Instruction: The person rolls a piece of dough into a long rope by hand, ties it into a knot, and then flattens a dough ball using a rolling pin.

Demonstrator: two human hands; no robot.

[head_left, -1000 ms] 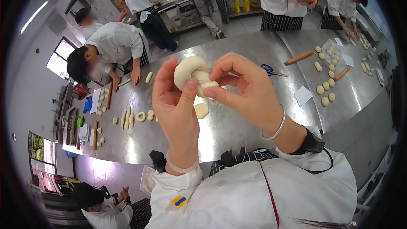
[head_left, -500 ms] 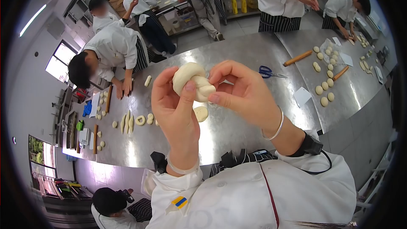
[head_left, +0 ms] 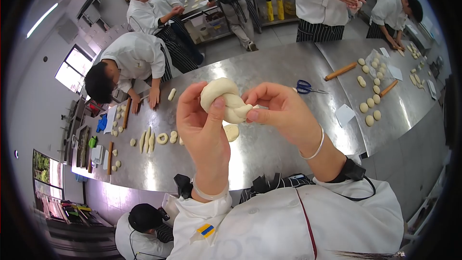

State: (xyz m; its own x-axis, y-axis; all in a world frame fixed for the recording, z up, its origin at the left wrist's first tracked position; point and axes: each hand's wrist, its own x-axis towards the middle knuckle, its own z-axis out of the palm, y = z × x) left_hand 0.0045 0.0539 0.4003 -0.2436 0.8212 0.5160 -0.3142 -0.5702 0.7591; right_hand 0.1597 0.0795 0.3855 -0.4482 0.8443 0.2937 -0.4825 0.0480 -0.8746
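A pale twisted piece of dough [head_left: 222, 97] is held up above the steel table [head_left: 284, 156]. My left hand [head_left: 204, 123] wraps round its left side, with the thumb pressed on its front. The thumb and fingers of my right hand [head_left: 281, 110] pinch the dough's right end, where a small tip sticks out. Behind my left wrist, a flat round of dough [head_left: 231, 133] lies on the table. To the left of it are a dough ring [head_left: 162, 138], a knotted piece [head_left: 173, 136] and several long thin strips [head_left: 147, 140].
Blue scissors [head_left: 305, 87], a white scraper [head_left: 344, 115], a rolling pin [head_left: 341, 71] and several dough balls [head_left: 369, 111] lie to the right. A person [head_left: 130, 65] bends over the table at the left. Other people stand beyond the table, and one is at the lower left.
The right end of the dough now shows a small tip between my right fingers. The view has shifted slightly. At the back left, a person has turned and moved closer to another worker.
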